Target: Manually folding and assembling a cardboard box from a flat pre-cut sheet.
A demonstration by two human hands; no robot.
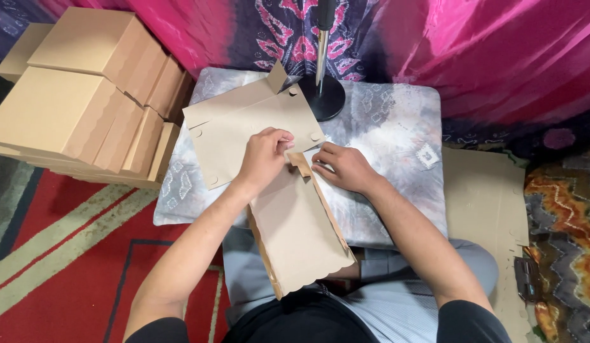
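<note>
Head view: a flat brown cardboard box blank [257, 130] lay across a grey patterned cushion [396, 140], its upper half toward the cushion's far left corner, its long scalloped flap [301, 235] hanging over the near edge onto the person's lap. Left hand [264, 154] rested on the blank's middle, fingers curled and pinching a small side tab [300, 161]. Right hand [343, 167] sat just beside it, fingertips pressed flat on the same tab (not clear whether the thumb gripped beneath). A black round lamp base [325, 96] stood at the cushion's far edge, touching the blank's corner. Finished folded boxes [85, 95] were stacked left of the cushion. More flat cardboard [485, 203] lay to its right.
</note>
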